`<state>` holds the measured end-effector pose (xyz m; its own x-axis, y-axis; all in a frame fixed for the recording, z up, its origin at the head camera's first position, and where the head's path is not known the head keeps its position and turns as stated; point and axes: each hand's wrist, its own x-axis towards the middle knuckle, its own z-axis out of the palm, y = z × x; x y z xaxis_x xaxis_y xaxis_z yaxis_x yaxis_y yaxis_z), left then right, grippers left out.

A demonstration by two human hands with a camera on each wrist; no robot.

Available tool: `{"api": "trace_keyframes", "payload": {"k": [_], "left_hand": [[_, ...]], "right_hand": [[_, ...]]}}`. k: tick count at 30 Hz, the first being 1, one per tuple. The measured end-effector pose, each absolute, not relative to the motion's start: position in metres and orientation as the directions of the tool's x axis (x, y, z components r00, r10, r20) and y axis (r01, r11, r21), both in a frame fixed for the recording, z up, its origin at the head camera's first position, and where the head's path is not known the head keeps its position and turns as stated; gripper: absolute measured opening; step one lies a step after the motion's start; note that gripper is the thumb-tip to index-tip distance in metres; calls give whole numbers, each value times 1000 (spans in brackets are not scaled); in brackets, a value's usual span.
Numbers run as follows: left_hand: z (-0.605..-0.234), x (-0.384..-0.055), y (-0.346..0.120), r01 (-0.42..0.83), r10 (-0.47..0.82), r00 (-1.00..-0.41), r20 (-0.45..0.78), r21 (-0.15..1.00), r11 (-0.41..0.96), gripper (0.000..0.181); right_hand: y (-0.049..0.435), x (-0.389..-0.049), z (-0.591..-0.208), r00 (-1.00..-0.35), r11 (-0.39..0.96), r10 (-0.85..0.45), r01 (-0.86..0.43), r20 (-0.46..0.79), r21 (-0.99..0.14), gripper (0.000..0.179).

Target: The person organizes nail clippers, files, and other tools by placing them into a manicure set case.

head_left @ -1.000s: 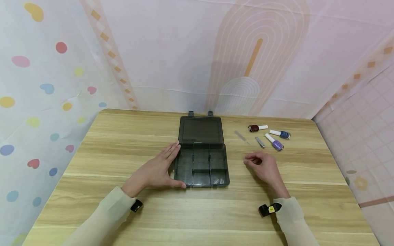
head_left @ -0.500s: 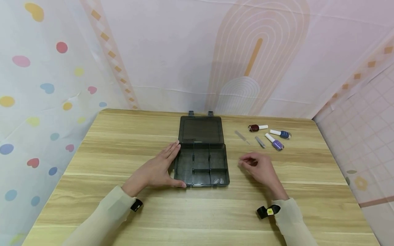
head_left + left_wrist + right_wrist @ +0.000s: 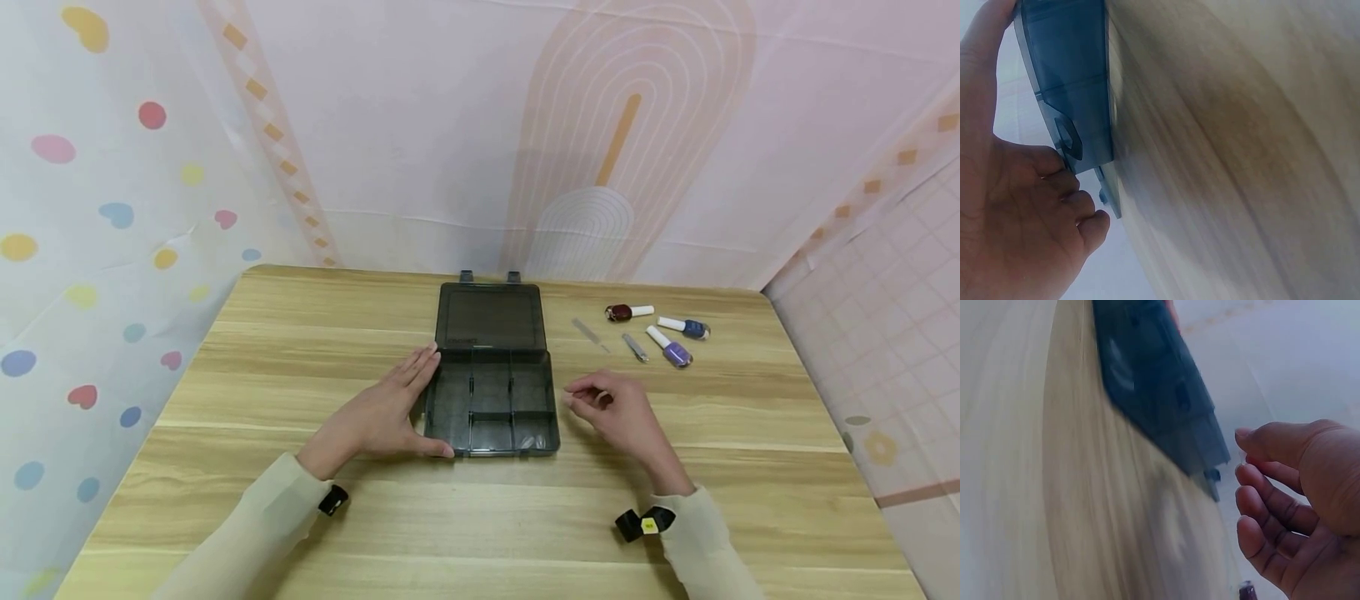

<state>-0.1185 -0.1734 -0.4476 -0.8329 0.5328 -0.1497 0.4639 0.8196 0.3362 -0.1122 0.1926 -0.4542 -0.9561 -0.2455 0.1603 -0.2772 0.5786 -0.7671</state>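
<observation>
A dark translucent compartment box lies on the table with its lid folded back. My left hand holds the box by its left side, thumb at the front corner and fingertips by the hinge. Just off the box's right wall is my right hand. Its thumb and index finger pinch a small clear piece, too small to identify. Similar clear pieces lie in the front right compartment. In the right wrist view, the right hand has its other fingers loosely bent.
Right of the lid lie a nail file, nail clippers and three nail polish bottles: dark red, blue and purple. The wooden table meets a patterned cloth backdrop behind.
The right hand has moved left across the table to the box's right side, still pinching. My left hand and the box have stayed in place.
</observation>
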Motion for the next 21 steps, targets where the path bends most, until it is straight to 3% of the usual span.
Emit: {"api": "trace_keyframes", "payload": {"k": [13,21], "left_hand": [[-449,-119,-174,457,528,-835,-155,341,822,141],[-450,-119,-174,459,529,-835,-154,337,822,142]], "right_hand": [[169,-102,-447,-916,521,-351,-365,196,-771,13],[160,-98,-444,-911,509,-384,-347,152,-787,11]]}}
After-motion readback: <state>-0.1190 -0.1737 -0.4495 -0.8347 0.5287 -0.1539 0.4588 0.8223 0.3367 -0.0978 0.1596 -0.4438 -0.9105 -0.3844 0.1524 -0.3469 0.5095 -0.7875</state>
